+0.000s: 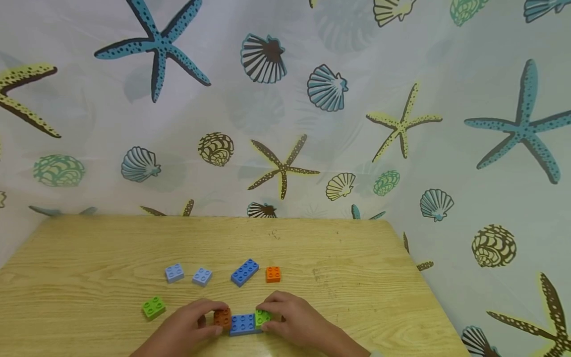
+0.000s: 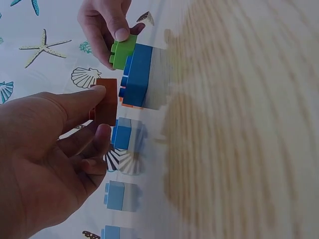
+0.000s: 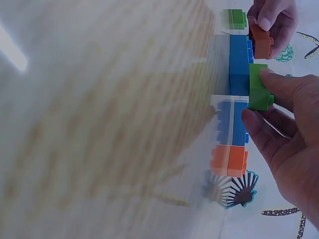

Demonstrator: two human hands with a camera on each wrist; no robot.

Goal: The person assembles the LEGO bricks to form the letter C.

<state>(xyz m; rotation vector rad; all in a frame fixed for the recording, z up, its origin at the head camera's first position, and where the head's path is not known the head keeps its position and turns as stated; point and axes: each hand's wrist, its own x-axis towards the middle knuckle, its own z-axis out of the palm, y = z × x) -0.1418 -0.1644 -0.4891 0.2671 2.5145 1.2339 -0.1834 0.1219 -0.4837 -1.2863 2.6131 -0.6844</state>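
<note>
A blue toy brick [image 1: 242, 325] lies on the table near its front. My left hand [image 1: 196, 320] pinches a brown brick [image 1: 222, 320] between thumb and fingers at the blue brick's left end. In the right wrist view, that brown brick [image 3: 261, 42] is tilted and raised off the tabletop, close to the blue brick's studs. At the opposite end, my right hand [image 1: 292, 317] grips a green brick [image 1: 262, 320] by its sides. The green brick [image 3: 258, 87] sits against the blue brick's studded top in the right wrist view.
Behind the hands lie two light blue bricks [image 1: 174, 272], a longer blue brick [image 1: 245, 272] and an orange brick [image 1: 273, 274]. Another green brick [image 1: 153, 308] rests left of the left hand. A shell-patterned curtain [image 1: 285, 109] borders the wooden table [image 1: 357, 292] behind and at right.
</note>
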